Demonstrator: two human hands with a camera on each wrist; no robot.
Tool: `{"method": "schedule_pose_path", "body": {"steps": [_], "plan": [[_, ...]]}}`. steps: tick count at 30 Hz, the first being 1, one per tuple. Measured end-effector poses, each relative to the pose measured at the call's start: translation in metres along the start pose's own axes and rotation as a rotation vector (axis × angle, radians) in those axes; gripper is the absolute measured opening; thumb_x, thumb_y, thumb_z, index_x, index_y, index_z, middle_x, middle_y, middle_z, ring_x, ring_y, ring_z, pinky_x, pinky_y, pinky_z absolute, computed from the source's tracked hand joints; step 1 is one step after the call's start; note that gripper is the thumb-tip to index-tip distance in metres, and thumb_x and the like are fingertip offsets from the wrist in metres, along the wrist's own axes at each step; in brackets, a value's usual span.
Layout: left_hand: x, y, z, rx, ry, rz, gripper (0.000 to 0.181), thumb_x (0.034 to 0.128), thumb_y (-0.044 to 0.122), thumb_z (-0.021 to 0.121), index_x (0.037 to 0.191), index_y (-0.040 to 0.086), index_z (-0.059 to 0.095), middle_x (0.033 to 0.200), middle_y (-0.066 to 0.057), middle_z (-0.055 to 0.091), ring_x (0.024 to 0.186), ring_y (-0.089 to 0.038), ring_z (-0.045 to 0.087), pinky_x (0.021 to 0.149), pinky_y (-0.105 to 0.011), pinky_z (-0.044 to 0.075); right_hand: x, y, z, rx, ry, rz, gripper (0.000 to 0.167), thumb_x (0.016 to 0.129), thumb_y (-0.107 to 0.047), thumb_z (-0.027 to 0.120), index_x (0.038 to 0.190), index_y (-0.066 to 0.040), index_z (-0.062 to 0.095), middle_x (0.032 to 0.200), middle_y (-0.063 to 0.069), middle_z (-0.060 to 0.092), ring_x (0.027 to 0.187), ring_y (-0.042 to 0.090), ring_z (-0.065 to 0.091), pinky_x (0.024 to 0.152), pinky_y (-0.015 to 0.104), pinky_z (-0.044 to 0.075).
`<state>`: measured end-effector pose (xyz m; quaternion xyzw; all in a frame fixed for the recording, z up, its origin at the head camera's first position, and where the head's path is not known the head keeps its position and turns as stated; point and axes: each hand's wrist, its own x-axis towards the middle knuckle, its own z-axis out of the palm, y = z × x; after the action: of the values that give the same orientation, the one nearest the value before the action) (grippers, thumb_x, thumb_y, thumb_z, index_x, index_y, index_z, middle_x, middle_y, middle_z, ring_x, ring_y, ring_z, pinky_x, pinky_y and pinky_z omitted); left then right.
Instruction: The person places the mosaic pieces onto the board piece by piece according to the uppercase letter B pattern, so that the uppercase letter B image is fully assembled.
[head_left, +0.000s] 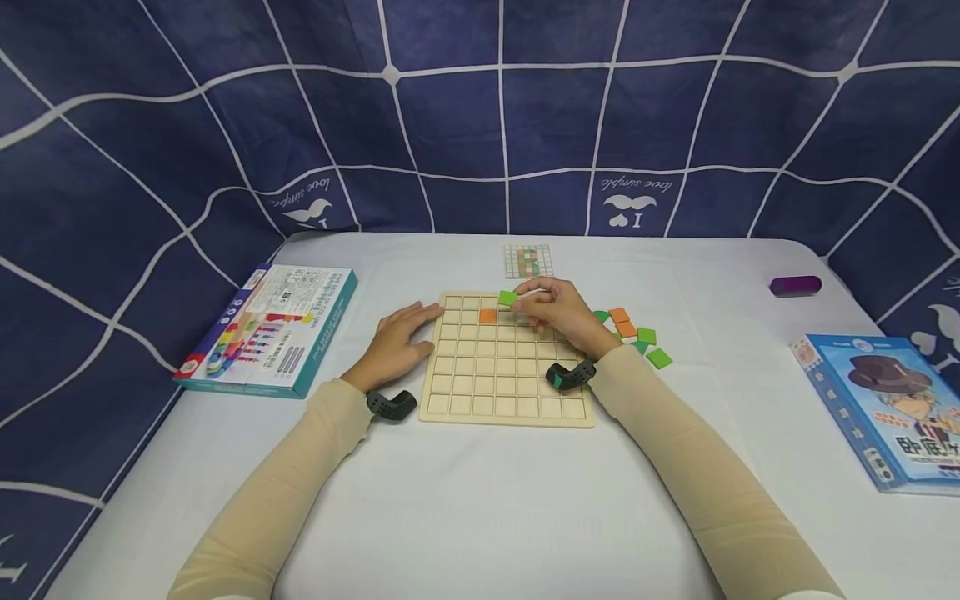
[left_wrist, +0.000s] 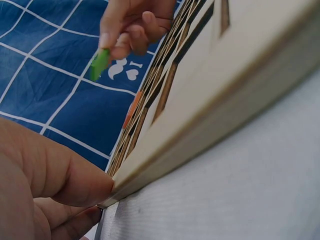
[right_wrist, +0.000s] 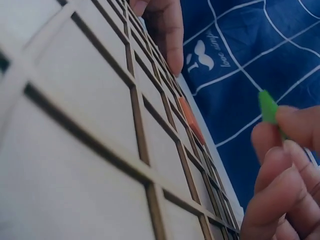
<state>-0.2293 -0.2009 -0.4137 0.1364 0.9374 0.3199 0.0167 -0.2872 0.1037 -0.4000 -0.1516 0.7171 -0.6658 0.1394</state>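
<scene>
A wooden grid board (head_left: 506, 406) lies on the white table, with an orange square tile (head_left: 488, 316) in its second row from the back. My right hand (head_left: 558, 312) pinches a green square tile (head_left: 507, 297) between thumb and finger, above the board's back rows; the right wrist view shows this green tile (right_wrist: 268, 106) raised off the board. At the board's left edge rests my left hand (head_left: 397, 343), fingers extended; in the left wrist view its thumb (left_wrist: 82, 180) touches the board's rim (left_wrist: 200, 125).
Right of the board lie several loose tiles, orange (head_left: 619, 315) and green (head_left: 659, 358). A small pattern card (head_left: 527, 262) is behind it. One box (head_left: 270, 333) stands left, another (head_left: 892, 408) right, near a purple object (head_left: 796, 286).
</scene>
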Motion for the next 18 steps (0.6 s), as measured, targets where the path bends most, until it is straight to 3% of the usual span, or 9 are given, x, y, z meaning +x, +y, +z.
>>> {"method": "schedule_pose_path", "body": {"steps": [8,18], "plan": [[0.0008,-0.0009,0.0000,-0.002,-0.001,-0.009,0.067,0.0962,0.011,0.061,0.161,0.003,0.049,0.171,-0.013,0.043,0.164,-0.034,0.024,0.132,-0.056,0.011,0.0012,0.0078,0.0023,-0.169,0.011,-0.028,0.029,0.101,-0.003,0.072,0.128,0.007,0.066,0.078,0.000,0.069,0.060,0.009,0.058,0.057,0.020,0.053],[0.0008,-0.0027,0.0011,-0.005,0.002,-0.003,0.067,0.0958,0.010,0.060,0.161,0.002,0.048,0.171,-0.014,0.043,0.164,-0.035,0.024,0.131,-0.058,0.011,0.0001,0.0088,0.0037,-0.350,0.007,-0.016,0.027,0.099,-0.009,0.077,0.122,0.004,0.072,0.084,0.007,0.070,0.063,0.014,0.063,0.060,0.024,0.057]]}}
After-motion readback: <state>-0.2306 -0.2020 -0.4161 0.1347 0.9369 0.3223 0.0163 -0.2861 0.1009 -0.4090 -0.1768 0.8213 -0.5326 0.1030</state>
